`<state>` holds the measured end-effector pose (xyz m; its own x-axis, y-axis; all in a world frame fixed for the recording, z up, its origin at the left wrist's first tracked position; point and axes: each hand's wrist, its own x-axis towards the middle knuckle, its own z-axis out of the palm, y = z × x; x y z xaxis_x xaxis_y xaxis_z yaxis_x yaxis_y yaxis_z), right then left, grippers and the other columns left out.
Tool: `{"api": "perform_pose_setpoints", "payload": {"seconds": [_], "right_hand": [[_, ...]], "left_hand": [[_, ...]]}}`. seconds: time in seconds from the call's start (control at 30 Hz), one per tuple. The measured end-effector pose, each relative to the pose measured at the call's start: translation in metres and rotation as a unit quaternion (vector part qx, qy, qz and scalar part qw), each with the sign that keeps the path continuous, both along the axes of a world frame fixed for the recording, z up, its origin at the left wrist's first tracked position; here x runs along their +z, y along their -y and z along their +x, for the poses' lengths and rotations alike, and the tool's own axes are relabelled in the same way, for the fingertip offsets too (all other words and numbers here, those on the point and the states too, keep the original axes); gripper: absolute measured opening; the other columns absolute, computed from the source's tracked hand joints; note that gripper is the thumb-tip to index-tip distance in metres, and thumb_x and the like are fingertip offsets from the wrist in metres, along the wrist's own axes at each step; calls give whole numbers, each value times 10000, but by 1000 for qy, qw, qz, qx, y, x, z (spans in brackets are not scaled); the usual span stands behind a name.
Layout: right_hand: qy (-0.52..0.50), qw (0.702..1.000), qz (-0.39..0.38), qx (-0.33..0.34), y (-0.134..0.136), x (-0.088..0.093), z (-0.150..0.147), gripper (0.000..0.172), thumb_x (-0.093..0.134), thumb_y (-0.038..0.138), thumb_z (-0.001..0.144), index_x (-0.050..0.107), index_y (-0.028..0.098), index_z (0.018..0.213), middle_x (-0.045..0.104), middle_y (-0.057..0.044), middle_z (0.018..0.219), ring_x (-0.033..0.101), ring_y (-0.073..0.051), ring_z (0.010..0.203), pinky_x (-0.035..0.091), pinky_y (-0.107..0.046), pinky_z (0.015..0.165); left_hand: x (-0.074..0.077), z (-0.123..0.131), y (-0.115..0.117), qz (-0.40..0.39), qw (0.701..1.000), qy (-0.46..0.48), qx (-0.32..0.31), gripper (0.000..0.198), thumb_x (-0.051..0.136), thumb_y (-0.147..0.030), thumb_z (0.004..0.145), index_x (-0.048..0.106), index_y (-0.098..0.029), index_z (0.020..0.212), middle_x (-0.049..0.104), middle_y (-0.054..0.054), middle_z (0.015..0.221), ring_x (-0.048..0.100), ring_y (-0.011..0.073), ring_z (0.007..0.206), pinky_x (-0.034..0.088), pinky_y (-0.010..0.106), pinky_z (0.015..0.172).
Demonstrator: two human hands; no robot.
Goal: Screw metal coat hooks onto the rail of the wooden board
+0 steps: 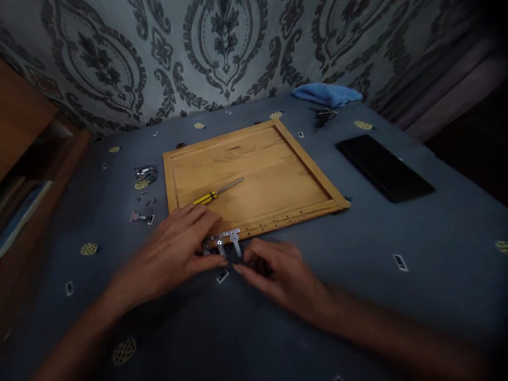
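A framed wooden panel [246, 169] lies flat, with a row of small dark holes along its near edge. Several T-shaped metal brackets [235, 241] sit side by side at that edge, their stems pointing toward me. My left hand [182, 243] lies over the panel's near left corner, its fingers bent over the frame and its thumb against the lower end of a bracket. Close by on the right, my right hand [278, 270] has curled fingers, thumb tip near the bracket stems; anything inside is hidden. A yellow-handled screwdriver [206, 198] rests on the panel just beyond my left hand.
Left of the panel are a small bag of hardware [145, 173], several loose screws [148, 202] and another metal bracket [137, 216]. A black flat device [384, 166] lies at the right. Behind are a blue cloth [327, 93] and a small dark object [323, 115].
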<state>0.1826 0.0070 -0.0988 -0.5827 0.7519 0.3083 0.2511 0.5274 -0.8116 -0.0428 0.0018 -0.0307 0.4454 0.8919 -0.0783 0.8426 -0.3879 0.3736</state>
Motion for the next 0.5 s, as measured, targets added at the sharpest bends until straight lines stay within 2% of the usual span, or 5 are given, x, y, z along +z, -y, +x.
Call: {"api": "perform_pose_setpoints", "payload": {"seconds": [0.3,0.5], "right_hand": [[10,999,-32,-9,-4,-2,0,85,614,175,925,591,194,846,624,30,711,537,-93,565,408,-201,534],[32,999,-8,-10,-3,-3,0,189,552,236,987,606,198,810,628,26,676,550,-104,561,403,-221,543]], "left_hand": [[-9,12,1,-5,1000,3,-1,436,752,-484,800,613,-195,1096,643,43,1067,588,263,1041,483,445,899],[-11,14,2,-18,1000,7,6,382,746,-437,822,621,-195,1091,640,42,1059,582,264,1054,483,451,917]]}}
